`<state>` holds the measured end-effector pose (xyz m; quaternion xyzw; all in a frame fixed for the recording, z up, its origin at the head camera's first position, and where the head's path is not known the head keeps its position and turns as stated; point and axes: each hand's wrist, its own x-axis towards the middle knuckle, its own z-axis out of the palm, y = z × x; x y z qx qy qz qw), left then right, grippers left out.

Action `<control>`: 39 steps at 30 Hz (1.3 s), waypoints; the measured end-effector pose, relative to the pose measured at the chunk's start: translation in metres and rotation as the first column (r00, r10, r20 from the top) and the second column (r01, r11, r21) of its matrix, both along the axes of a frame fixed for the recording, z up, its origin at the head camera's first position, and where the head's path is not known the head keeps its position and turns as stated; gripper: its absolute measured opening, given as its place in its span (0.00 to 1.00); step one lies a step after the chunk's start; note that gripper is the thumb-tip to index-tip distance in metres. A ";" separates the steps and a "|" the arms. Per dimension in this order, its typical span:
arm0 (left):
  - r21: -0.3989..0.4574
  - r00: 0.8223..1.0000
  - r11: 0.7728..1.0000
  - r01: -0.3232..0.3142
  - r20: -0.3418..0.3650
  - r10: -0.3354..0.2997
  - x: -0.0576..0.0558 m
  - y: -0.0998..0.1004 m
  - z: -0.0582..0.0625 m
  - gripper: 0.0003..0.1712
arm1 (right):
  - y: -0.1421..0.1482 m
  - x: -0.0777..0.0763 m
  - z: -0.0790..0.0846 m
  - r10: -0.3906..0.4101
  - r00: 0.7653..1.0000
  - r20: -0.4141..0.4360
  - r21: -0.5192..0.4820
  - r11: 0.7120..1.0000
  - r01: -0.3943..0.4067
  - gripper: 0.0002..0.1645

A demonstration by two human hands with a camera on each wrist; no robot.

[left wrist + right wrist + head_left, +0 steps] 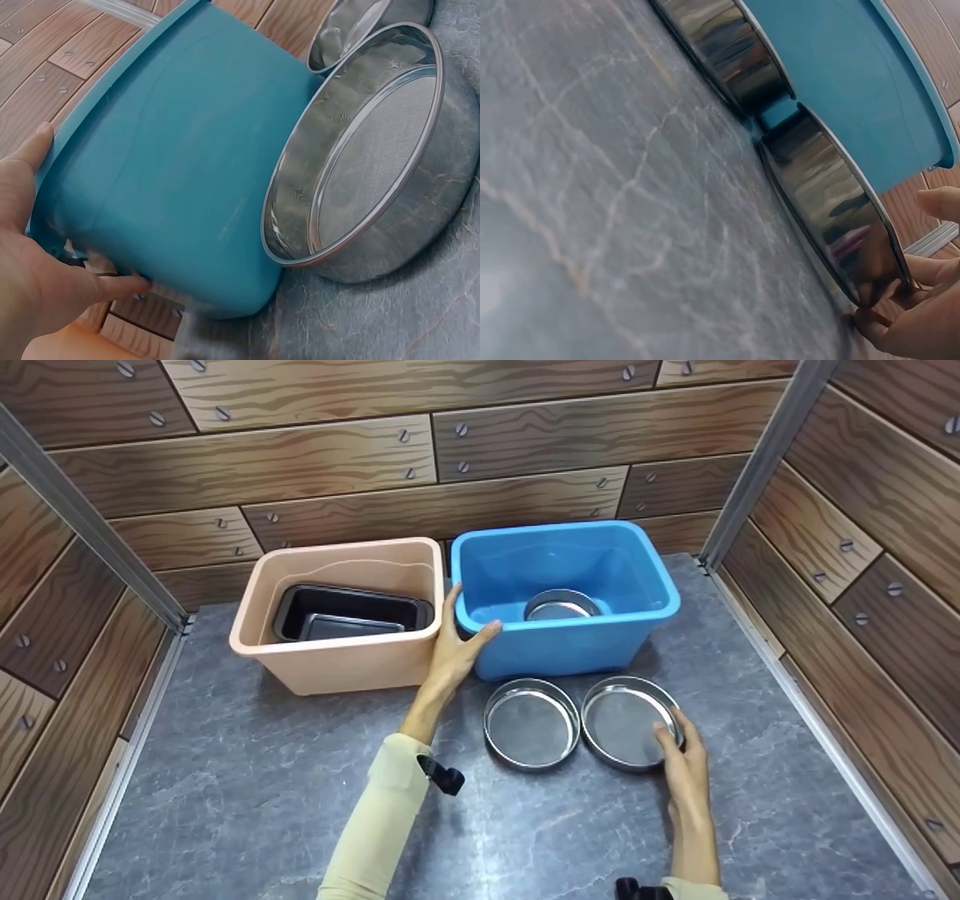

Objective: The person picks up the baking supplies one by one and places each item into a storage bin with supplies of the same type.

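Note:
My left hand (pixel 452 656) is at the front left corner of the blue bin (pixel 555 649), in the gap beside the peach bin. Its thumb rests at the rim and its straight fingers (pixel 124 286) lie along the side. Two round metal sieves stand on the floor before the blue bin. My right hand (pixel 686 765) is at the right sieve (pixel 626 724), fingers touching its outer wall and thumb raised over the inside. Beside it stands the left sieve (pixel 531 727), its fine mesh visible in the left wrist view. Another round sieve (pixel 561 606) lies inside the blue bin, partly hidden by the front wall.
To the left stands the peach bin (pixel 341 667), with dark rectangular baking pans (pixel 352 611) inside. Wood-patterned walls (pixel 337 457) enclose the grey marbled floor (pixel 247 787) at the back and both sides. Metal strips (pixel 847 765) run along the floor's side edges.

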<state>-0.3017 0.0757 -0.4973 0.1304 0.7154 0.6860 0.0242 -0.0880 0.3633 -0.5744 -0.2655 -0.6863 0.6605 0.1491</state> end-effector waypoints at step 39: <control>-0.044 1.000 0.999 0.007 -0.022 -0.008 0.000 -0.004 0.000 0.56 | -0.002 0.014 0.041 -0.139 0.977 -0.164 -0.227 0.969 0.100 0.44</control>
